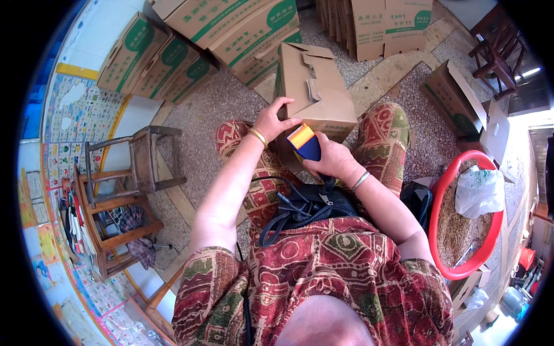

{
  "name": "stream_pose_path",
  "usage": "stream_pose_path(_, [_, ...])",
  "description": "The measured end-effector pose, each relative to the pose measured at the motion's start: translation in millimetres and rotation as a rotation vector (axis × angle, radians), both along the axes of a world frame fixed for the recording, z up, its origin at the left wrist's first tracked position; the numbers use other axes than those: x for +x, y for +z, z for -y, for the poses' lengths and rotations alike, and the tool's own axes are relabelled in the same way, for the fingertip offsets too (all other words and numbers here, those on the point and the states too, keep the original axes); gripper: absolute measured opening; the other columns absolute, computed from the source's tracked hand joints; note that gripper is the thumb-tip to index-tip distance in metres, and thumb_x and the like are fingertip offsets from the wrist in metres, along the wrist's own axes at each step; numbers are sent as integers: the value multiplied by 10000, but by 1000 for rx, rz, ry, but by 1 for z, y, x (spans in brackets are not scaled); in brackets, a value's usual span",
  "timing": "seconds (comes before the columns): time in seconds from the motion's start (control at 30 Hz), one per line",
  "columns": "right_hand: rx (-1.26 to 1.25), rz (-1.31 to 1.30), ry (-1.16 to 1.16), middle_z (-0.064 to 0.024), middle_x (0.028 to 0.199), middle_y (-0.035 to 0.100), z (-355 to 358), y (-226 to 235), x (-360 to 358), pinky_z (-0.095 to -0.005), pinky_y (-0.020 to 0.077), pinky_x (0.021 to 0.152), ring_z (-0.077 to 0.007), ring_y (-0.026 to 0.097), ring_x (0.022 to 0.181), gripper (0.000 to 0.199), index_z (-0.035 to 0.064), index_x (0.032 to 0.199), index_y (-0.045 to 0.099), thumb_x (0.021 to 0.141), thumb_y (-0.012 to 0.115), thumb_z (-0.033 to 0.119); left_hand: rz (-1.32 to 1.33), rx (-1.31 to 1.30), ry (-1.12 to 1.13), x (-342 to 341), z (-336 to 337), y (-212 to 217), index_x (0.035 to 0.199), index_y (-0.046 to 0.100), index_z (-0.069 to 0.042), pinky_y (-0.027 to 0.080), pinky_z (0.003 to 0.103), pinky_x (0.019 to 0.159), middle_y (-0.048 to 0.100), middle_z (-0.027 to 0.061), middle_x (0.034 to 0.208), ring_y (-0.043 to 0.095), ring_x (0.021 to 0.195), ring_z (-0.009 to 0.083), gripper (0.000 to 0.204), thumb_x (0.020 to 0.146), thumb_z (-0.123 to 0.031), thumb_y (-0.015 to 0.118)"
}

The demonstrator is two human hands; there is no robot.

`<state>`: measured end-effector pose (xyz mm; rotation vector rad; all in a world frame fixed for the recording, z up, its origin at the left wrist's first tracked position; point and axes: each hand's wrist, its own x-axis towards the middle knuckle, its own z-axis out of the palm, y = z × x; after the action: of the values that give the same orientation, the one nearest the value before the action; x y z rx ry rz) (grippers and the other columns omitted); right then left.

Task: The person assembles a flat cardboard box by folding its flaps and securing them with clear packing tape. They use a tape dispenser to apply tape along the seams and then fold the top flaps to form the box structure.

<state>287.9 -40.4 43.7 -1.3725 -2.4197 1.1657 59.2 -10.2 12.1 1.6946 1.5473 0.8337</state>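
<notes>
Cartons (245,26), chair (141,161) and red basin (437,219) surround the hands (269,122) (343,164), left spread against a box (333,83), right gripping a blue-yellow object (306,147)

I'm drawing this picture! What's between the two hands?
In the head view, a blue-and-yellow object, held by the right hand, lies between it and the left hand.

Matt cardboard carton (330,89) (the basin (434,233), glossy plastic).

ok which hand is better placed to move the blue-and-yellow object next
Likely the right hand: it already grips the blue-and-yellow object, while the left hand is at the carton's near left corner, thumb and fingers spread.
</notes>
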Motion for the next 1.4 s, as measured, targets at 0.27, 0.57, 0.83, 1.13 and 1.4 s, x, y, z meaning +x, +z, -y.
stream_pose_path(0.27, [27, -45, -138, -265, 896, 650, -38, 17, -25, -451, 517, 790, -404, 642, 869, 718, -42, 1146, 471, 706, 677, 486, 195, 129, 69, -7, -54, -19, 1291, 479, -75, 469, 336, 893, 644, 159, 1086, 613, 1005, 251, 675, 803, -495, 685])
stream_pose_path(0.57, [-6, -149, -249, -260, 965, 646, -53, 8, -49, -428, 509, 823, -385, 640, 918, 802, -56, 1214, 443, 700, 693, 507, -219, -72, 594, -5, -65, 16, 943, 612, 4, 495, 377, 782, 665, 166, 908, 638, 845, 298, 618, 741, -576, 684])
stream_pose_path(0.83, [-82, -107, -293, -281, 1007, 630, -40, 8, -32, -438, 500, 841, -396, 630, 952, 828, -55, 1248, 408, 710, 703, 502, 162, -159, 450, 2, -25, -22, 818, 658, 19, 481, 314, 712, 679, 108, 763, 646, 764, 182, 623, 897, -573, 480])
stream_pose_path(1.13, [-94, -16, -374, -273, 959, 642, -25, 2, -8, -441, 516, 807, -398, 639, 914, 749, -53, 1147, 430, 725, 694, 507, 661, -532, 224, 67, -27, -13, 1091, 660, 4, 440, 270, 871, 658, 67, 1058, 605, 940, 145, 589, 884, -536, 550])
stream_pose_path(1.4, [-138, -19, -435, -277, 943, 641, -10, 7, 5, -445, 519, 791, -405, 642, 891, 782, -56, 1151, 410, 716, 699, 527, 933, -589, 8, 72, -15, -28, 1166, 606, 6, 419, 276, 934, 639, 63, 1085, 580, 992, 138, 518, 894, -436, 593])
